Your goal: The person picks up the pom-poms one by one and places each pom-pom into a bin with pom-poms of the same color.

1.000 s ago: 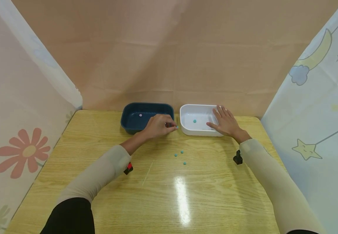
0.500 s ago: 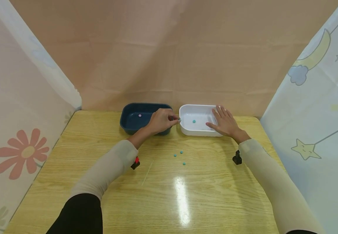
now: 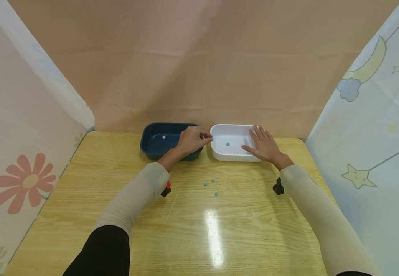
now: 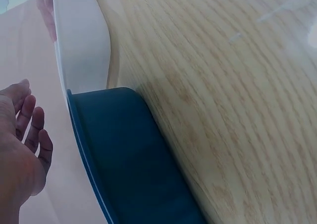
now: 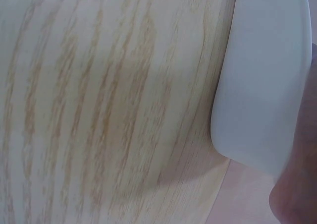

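My left hand (image 3: 190,140) reaches over the right end of a dark blue tray (image 3: 152,147), its thumb and forefinger pinching a small teal ball (image 3: 211,138) at the left rim of a white tray (image 3: 235,157). In the left wrist view the fingertips come together above the trays, and the ball cannot be made out. My right hand (image 3: 264,146) rests with spread fingers on the white tray's right end. One teal ball (image 3: 228,144) lies inside the white tray, and a pale pink ball (image 3: 164,137) inside the dark blue one.
Three small teal balls, among them a nearer ball (image 3: 216,194), lie on the wooden table (image 3: 185,237) in front of the trays. A brown backdrop (image 3: 203,69) stands right behind the trays, with patterned side panels left and right.
My left hand has moved right and away from me with the teal ball, from the dark blue tray's front right corner to the white tray's left rim. The right hand stays put.
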`<state>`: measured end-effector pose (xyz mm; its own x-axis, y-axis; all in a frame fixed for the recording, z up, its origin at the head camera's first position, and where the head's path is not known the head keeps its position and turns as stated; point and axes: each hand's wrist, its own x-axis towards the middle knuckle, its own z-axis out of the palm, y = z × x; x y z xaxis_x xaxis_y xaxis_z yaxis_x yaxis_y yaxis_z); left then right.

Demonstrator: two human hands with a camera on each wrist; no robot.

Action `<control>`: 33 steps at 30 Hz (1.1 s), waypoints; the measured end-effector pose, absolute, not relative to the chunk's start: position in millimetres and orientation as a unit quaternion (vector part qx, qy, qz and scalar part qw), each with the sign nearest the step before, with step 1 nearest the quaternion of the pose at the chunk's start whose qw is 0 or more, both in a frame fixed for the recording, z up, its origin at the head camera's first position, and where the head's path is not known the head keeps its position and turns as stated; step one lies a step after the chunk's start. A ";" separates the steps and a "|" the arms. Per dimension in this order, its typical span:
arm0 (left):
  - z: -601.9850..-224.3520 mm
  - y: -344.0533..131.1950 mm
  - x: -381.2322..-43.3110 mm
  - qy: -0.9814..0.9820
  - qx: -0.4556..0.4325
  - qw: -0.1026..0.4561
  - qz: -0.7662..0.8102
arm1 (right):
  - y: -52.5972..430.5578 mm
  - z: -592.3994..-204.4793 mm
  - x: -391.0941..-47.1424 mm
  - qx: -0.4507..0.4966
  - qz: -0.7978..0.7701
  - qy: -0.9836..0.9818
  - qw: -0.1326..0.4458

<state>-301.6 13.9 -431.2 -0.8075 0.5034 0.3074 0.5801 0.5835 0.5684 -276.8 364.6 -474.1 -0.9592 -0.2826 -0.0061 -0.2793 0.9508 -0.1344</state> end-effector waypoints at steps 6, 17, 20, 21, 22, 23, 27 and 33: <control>-435.9 19.4 -307.2 -0.894 -0.293 0.054 -0.335 | 364.3 -473.1 -277.5 -0.142 -0.066 0.988 0.014; -439.2 35.5 -315.3 -0.908 -0.269 0.043 -0.317 | 362.6 -470.5 -274.7 -0.144 -0.065 0.987 0.010; -440.9 40.8 -316.5 -0.911 -0.270 0.042 -0.309 | 363.6 -470.9 -274.8 -0.146 -0.065 0.987 0.011; -441.6 42.5 -316.9 -0.912 -0.270 0.043 -0.305 | 364.0 -471.3 -275.0 -0.146 -0.066 0.987 0.012; -442.1 43.9 -317.2 -0.914 -0.270 0.045 -0.301 | 364.3 -471.8 -275.3 -0.146 -0.064 0.987 0.012; -442.8 45.2 -317.7 -0.915 -0.270 0.049 -0.295 | 364.9 -472.6 -275.9 -0.146 -0.063 0.987 0.012; -443.9 49.1 -318.7 -0.924 -0.263 0.056 -0.271 | 366.3 -475.0 -277.9 -0.146 -0.062 0.987 0.014; -442.2 53.1 -321.0 -0.932 -0.250 0.050 -0.260 | 366.2 -475.0 -278.9 -0.146 -0.060 0.987 0.013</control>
<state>-321.0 53.1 -442.2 -0.8706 0.4392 0.2219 0.4907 0.7408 0.4588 -278.9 366.2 -475.0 -0.9573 -0.2891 -0.0085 -0.2859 0.9503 -0.1233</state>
